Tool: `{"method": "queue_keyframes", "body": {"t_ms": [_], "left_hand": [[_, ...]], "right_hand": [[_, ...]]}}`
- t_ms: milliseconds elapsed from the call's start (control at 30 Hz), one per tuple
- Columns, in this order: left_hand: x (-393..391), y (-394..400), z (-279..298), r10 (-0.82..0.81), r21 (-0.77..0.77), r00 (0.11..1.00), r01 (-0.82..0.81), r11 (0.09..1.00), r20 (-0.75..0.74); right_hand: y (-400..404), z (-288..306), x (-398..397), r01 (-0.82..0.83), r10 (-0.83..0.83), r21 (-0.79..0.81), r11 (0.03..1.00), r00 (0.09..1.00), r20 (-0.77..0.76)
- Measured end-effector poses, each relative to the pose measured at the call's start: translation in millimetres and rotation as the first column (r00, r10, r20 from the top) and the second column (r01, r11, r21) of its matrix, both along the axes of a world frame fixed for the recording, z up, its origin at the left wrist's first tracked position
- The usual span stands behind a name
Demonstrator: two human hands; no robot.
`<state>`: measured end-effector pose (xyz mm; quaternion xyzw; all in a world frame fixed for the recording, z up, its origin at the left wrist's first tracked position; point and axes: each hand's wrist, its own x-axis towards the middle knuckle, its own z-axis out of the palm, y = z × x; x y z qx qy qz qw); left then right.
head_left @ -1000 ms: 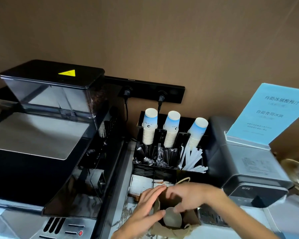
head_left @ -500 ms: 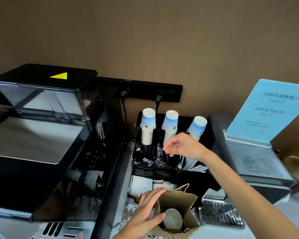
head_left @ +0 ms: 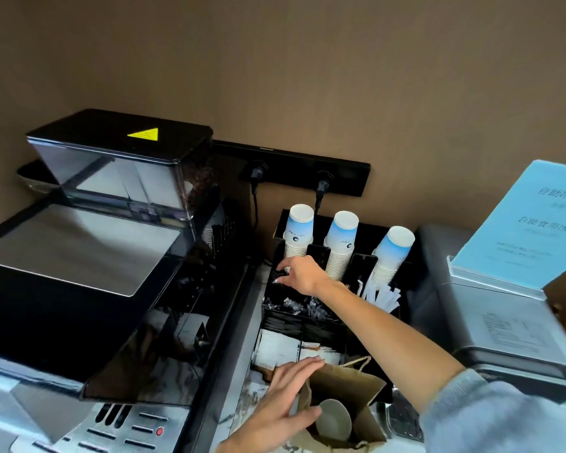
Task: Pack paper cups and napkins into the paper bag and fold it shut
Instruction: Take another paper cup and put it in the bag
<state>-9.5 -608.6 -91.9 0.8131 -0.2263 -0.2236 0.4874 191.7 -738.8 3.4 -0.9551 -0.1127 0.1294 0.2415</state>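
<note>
A brown paper bag (head_left: 347, 385) stands open at the bottom centre with one white paper cup (head_left: 335, 420) inside. My left hand (head_left: 283, 408) holds the bag's left edge, thumb on the rim. My right hand (head_left: 299, 274) reaches across to the black organizer (head_left: 304, 325), fingers pinched at the base of the left stack of blue-and-white paper cups (head_left: 298, 232). Whether it grips anything I cannot tell. Two more cup stacks (head_left: 340, 243) (head_left: 391, 253) stand to the right. White napkins (head_left: 280, 349) lie in the organizer's front tray.
A large black coffee machine (head_left: 89, 256) fills the left side, its buttons at the bottom left. A grey appliance (head_left: 490, 315) with a blue sign (head_left: 530, 223) stands on the right. White wrapped straws (head_left: 381, 294) and dark wrapped packets (head_left: 294, 305) sit in the organizer. The wall is close behind.
My right hand left the bag, rose over the organizer, then moved left and down to the base of the left cup stack. My left hand stayed on the bag.
</note>
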Motion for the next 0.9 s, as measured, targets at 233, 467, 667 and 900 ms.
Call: {"method": "queue_keyframes", "body": {"t_ms": [233, 467, 667, 900], "left_hand": [[0.1, 0.2, -6.2, 0.016, -0.004, 0.999, -0.016, 1.0, -0.036], [0.3, 2.2, -9.0, 0.014, -0.019, 0.998, -0.015, 1.0, -0.056], [-1.7, 1.7, -5.8, -0.017, -0.049, 0.996, 0.013, 0.999, -0.087], [-5.6, 2.1, 10.2, -0.035, -0.059, 0.992, 0.028, 0.998, -0.123]], "right_hand": [[-11.1, 26.6, -18.1, -0.02, 0.022, -0.024, 1.0, 0.996, 0.091], [-55.0, 123.3, -56.3, 0.023, -0.015, -0.037, 0.999, 0.981, 0.195], [-93.7, 214.3, -131.8, -0.017, -0.014, 0.234, 0.972, 0.992, 0.129], [-143.4, 249.1, -194.5, -0.042, 0.058, 0.311, 0.95, 0.997, -0.041]]}}
